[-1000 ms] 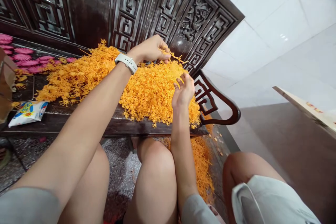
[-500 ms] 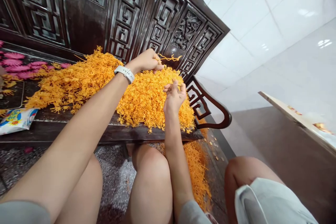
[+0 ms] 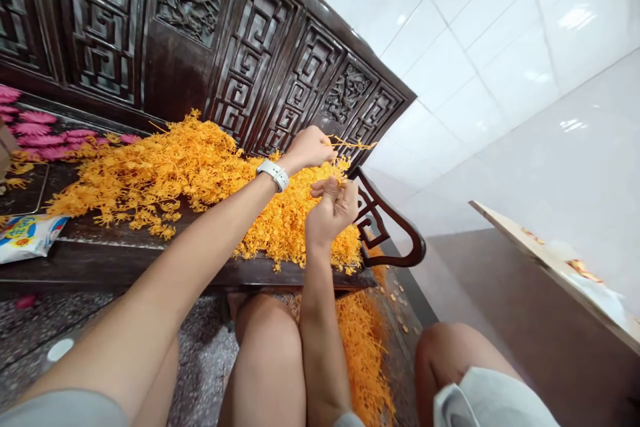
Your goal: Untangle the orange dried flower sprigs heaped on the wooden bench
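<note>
My left hand (image 3: 313, 147), with a white watch on its wrist, is closed over the right end of the orange pile. From its fingers a thin orange plastic stem (image 3: 355, 144) sticks out to the right. Just below and in front, my right hand (image 3: 331, 210) is turned palm up with its fingers curled in a pinch. A small orange bit, apparently a plastic flower piece (image 3: 342, 182), shows at those fingertips. Beneath both hands lies a heap of orange plastic flowers (image 3: 280, 227). The two hands are close but apart.
The heap lies on a dark carved wooden bench (image 3: 110, 260) with a curved armrest (image 3: 417, 240). Pink flowers (image 3: 40, 130) and a white-blue packet (image 3: 30, 237) are at left. More orange pieces (image 3: 363, 353) lie below. A board (image 3: 550, 263) juts in at right.
The view has shifted, so the bench sits lower and further left. My left hand has moved right and closer to my right hand, still holding the orange stem.
</note>
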A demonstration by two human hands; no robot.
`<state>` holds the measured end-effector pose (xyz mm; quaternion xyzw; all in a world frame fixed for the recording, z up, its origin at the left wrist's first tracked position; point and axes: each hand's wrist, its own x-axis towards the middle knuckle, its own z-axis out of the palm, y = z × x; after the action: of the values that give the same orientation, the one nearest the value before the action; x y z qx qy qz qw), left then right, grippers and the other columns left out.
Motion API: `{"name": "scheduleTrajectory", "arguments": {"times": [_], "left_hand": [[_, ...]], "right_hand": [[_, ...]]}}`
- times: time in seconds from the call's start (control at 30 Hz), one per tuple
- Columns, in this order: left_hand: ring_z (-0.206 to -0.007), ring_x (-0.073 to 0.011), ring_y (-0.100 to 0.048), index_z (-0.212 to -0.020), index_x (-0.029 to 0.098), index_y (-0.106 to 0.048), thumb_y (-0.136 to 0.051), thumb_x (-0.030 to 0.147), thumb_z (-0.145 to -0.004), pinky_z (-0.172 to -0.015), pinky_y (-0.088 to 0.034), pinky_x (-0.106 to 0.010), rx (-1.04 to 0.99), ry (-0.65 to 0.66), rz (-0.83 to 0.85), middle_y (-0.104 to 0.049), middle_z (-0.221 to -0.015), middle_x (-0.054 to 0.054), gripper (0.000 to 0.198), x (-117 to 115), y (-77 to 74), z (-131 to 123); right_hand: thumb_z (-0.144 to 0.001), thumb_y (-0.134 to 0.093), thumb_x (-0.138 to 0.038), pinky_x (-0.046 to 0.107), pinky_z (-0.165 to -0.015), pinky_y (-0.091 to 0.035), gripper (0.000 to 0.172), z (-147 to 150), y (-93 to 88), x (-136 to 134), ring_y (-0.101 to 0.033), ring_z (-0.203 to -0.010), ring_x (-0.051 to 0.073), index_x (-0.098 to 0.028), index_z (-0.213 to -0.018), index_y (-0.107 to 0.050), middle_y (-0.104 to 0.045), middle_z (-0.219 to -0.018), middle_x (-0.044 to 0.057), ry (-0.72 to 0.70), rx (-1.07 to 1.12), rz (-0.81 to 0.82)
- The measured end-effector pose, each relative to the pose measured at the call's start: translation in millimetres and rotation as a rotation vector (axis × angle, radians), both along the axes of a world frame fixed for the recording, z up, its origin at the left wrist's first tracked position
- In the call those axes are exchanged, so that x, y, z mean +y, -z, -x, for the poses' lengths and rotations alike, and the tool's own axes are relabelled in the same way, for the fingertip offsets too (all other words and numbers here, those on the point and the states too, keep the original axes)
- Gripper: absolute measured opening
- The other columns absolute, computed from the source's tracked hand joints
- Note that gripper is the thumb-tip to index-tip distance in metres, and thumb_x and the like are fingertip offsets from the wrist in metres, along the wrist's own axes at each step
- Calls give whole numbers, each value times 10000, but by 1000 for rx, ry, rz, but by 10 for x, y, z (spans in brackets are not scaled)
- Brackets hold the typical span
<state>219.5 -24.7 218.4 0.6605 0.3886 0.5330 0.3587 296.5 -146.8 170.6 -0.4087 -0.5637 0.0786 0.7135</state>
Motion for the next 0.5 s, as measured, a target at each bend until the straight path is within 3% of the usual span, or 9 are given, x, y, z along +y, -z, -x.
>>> {"name": "scheduleTrajectory", "arguments": {"times": [0.17, 0.23, 0.3, 0.37, 0.4, 0.5], "left_hand": [[-499, -142, -484, -560, 162, -652, -679, 230, -798, -498, -293, -296, -147, 39, 24, -576, -519, -43, 249, -29, -75, -12], [-543, -152, -494, -543, 177, -618, -698, 227, -777, -517, -290, -300, -144, -64, -57, -577, -548, -40, 252, -4, -30, 63], [-580, -155, -488, -536, 187, -597, -734, 212, -744, -539, -289, -300, -134, -218, -66, -575, -569, -37, 251, 52, 109, 197], [-573, -146, -467, -519, 188, -574, -753, 191, -721, -542, -284, -297, -178, -303, 101, -569, -565, -38, 270, 138, 306, 373], [-553, -138, -458, -519, 186, -570, -745, 182, -723, -533, -283, -295, -241, -280, 251, -567, -560, -38, 269, 187, 401, 464], [-493, -108, -384, -601, 184, -599, -684, 207, -786, -496, -246, -288, -309, -266, 397, -536, -559, -15, 205, 319, 551, 709]], "right_hand": [[-1045, -579, -386, 293, -639, -476, 330, 6, -16, -44, -599, -628, 129, -243, -747, -579, -651, -697, -22, 33, -8, -71], [-1042, -583, -352, 309, -615, -477, 284, 62, -70, -156, -592, -600, 134, -260, -775, -618, -644, -685, -25, 20, -19, -165], [-1023, -614, -310, 325, -590, -472, 174, 159, -171, -344, -584, -586, 144, -307, -862, -679, -639, -685, -31, -4, -64, -300], [-1001, -648, -299, 335, -579, -467, 92, 258, -299, -532, -575, -589, 150, -361, -966, -706, -636, -711, -30, -20, -84, -401], [-1000, -649, -312, 336, -577, -467, 81, 289, -357, -585, -568, -594, 151, -371, -992, -704, -626, -722, -26, -19, -67, -414], [-1010, -617, -349, 313, -610, -491, 60, 233, -394, -453, -568, -648, 146, -335, -1042, -665, -599, -767, -13, -29, 99, -279]]}}
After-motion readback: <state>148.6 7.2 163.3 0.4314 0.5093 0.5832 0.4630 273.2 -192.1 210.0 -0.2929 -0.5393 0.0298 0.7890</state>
